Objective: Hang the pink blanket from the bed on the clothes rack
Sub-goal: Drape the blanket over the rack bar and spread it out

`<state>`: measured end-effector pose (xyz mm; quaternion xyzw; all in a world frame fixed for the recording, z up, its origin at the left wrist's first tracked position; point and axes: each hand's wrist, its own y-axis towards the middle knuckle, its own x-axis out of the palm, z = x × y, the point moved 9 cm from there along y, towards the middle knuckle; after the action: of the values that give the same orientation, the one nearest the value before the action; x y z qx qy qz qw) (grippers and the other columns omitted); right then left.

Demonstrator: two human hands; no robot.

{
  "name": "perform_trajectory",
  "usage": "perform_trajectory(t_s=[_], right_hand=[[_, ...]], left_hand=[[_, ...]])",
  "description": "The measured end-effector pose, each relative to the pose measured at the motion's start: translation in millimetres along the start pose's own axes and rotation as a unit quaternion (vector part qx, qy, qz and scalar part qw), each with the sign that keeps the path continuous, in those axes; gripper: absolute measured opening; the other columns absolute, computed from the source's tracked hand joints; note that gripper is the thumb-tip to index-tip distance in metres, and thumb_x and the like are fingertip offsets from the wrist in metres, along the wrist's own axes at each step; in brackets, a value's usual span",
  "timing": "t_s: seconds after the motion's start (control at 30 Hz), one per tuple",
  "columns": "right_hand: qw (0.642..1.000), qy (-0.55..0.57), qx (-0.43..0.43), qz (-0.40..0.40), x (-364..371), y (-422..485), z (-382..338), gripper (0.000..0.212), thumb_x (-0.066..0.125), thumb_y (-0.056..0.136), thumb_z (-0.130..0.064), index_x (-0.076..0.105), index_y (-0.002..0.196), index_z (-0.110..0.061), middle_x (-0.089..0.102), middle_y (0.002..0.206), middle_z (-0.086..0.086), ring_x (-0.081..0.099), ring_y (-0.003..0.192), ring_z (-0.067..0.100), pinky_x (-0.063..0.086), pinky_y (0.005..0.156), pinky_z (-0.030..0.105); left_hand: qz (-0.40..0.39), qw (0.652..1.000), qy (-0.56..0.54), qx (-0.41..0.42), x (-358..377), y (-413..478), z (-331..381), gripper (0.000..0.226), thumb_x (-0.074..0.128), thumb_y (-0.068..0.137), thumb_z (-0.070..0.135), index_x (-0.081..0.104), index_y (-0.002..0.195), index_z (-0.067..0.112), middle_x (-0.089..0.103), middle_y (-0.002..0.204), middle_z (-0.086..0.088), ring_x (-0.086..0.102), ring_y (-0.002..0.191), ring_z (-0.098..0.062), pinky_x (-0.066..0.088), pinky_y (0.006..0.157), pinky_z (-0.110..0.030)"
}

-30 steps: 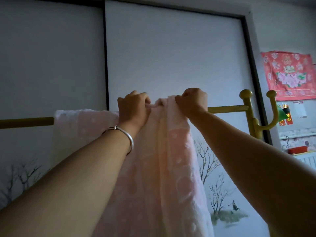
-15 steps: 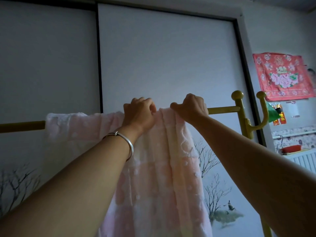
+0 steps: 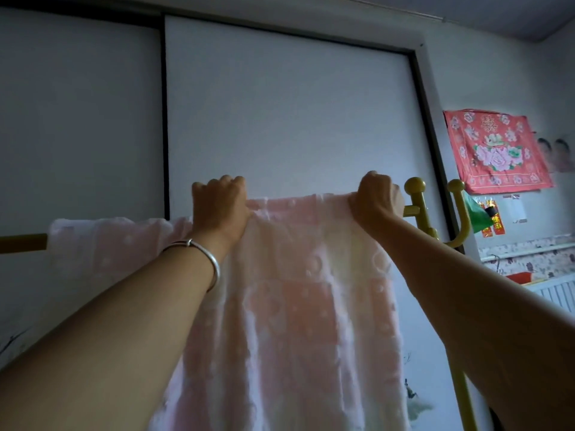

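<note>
The pink blanket [image 3: 298,306] with a raised dot pattern hangs over the yellow rail of the clothes rack [image 3: 23,242] and drapes down in front of me. My left hand [image 3: 219,209], with a silver bangle on the wrist, grips the blanket's top fold on the rail near the middle. My right hand [image 3: 378,199] grips the top fold at its right end, close to the rack's knobbed post. Between my hands the fabric lies stretched flat along the rail. The rail under the blanket is hidden.
White sliding wardrobe doors [image 3: 289,119] with black frames stand right behind the rack. The rack's yellow post with hooks [image 3: 420,206] rises at the right. A red flowered cloth [image 3: 494,150] hangs on the right wall above a white radiator [image 3: 557,293].
My hands were close together on a bunched fold; my right hand has slid right toward the post, spreading the blanket flat along the rail. The view tilted up.
</note>
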<state>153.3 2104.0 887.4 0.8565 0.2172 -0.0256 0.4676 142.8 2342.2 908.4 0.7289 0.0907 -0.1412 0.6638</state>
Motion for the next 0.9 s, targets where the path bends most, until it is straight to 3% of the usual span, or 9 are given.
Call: perform_trajectory(t_s=[0.1, 0.23, 0.4, 0.5, 0.6, 0.67, 0.8, 0.9], right_hand=[[0.999, 0.028, 0.028, -0.025, 6.5, -1.9, 10.2, 0.007, 0.055, 0.087, -0.008, 0.055, 0.082, -0.002, 0.065, 0.108, 0.019, 0.06, 0.093, 0.035, 0.038, 0.068, 0.031], [0.995, 0.091, 0.028, -0.031, 16.0, -9.4, 8.3, 0.024, 0.056, 0.084, -0.011, 0.055, 0.105, -0.001, 0.06, 0.106, 0.016, 0.057, 0.094, 0.032, 0.037, 0.07, 0.031], [0.969, 0.21, 0.121, -0.051, 18.3, -11.5, 34.2, 0.031, 0.044, 0.091, -0.03, 0.056, 0.096, -0.002, 0.054, 0.098, 0.015, 0.052, 0.088, 0.031, 0.039, 0.072, 0.035], [0.942, 0.278, 0.143, -0.124, 36.9, -14.5, 45.6, 0.033, 0.043, 0.093, -0.026, 0.062, 0.1, 0.0, 0.057, 0.085, 0.01, 0.054, 0.083, 0.027, 0.048, 0.078, 0.037], [0.9, 0.34, 0.186, -0.198, 45.9, -19.9, 51.1, 0.018, 0.051, 0.088, -0.021, 0.056, 0.075, -0.009, 0.049, 0.067, 0.002, 0.049, 0.062, 0.017, 0.042, 0.056, 0.027], [0.879, 0.355, 0.205, -0.242, 43.9, -24.4, 51.6, 0.013, 0.054, 0.086, -0.02, 0.058, 0.082, -0.009, 0.051, 0.07, 0.005, 0.049, 0.062, 0.018, 0.039, 0.052, 0.025], [0.861, 0.355, 0.21, -0.296, 50.4, -30.7, 52.7, 0.013, 0.064, 0.079, -0.021, 0.06, 0.077, -0.01, 0.057, 0.079, 0.007, 0.056, 0.074, 0.019, 0.048, 0.066, 0.03], [0.872, 0.348, 0.207, -0.274, 50.9, -29.4, 52.8, 0.012, 0.066, 0.076, -0.018, 0.059, 0.075, -0.009, 0.057, 0.075, 0.007, 0.056, 0.07, 0.02, 0.047, 0.067, 0.03]], left_hand=[[-0.018, 1.0, 0.005, -0.012, 3.8, 3.3, 5.8, 0.017, 0.055, 0.087, 0.014, 0.062, 0.103, 0.011, 0.061, 0.118, -0.012, 0.051, 0.116, -0.034, 0.034, 0.096, -0.039], [-0.058, 0.991, -0.105, 0.061, 13.0, -1.4, 54.1, 0.02, 0.052, 0.085, 0.007, 0.065, 0.099, 0.012, 0.061, 0.116, -0.01, 0.05, 0.117, -0.03, 0.034, 0.097, -0.036], [-0.082, 0.98, -0.159, 0.083, 23.2, -6.2, 77.9, 0.018, 0.051, 0.089, 0.028, 0.061, 0.093, 0.013, 0.064, 0.106, -0.008, 0.054, 0.106, -0.029, 0.037, 0.093, -0.037], [-0.086, 0.978, -0.173, 0.082, 26.6, -4.2, 76.2, 0.022, 0.056, 0.088, 0.034, 0.06, 0.09, 0.012, 0.064, 0.103, -0.009, 0.056, 0.103, -0.03, 0.041, 0.09, -0.037], [-0.085, 0.975, -0.189, 0.078, 28.4, -3.7, 77.4, 0.018, 0.055, 0.088, 0.029, 0.061, 0.093, 0.012, 0.065, 0.104, -0.008, 0.056, 0.103, -0.029, 0.044, 0.091, -0.037], [-0.092, 0.97, -0.208, 0.085, 29.7, -4.7, 82.1, 0.016, 0.053, 0.089, 0.023, 0.061, 0.098, 0.012, 0.066, 0.105, -0.007, 0.057, 0.103, -0.028, 0.045, 0.093, -0.038], [-0.101, 0.962, -0.237, 0.085, 31.0, -2.8, 89.6, 0.016, 0.053, 0.086, 0.014, 0.063, 0.098, 0.012, 0.066, 0.101, -0.009, 0.059, 0.1, -0.029, 0.047, 0.093, -0.041], [-0.105, 0.961, -0.243, 0.075, 31.1, -1.0, 89.4, 0.013, 0.056, 0.083, 0.012, 0.064, 0.093, 0.01, 0.065, 0.099, -0.011, 0.059, 0.097, -0.03, 0.048, 0.09, -0.039]])
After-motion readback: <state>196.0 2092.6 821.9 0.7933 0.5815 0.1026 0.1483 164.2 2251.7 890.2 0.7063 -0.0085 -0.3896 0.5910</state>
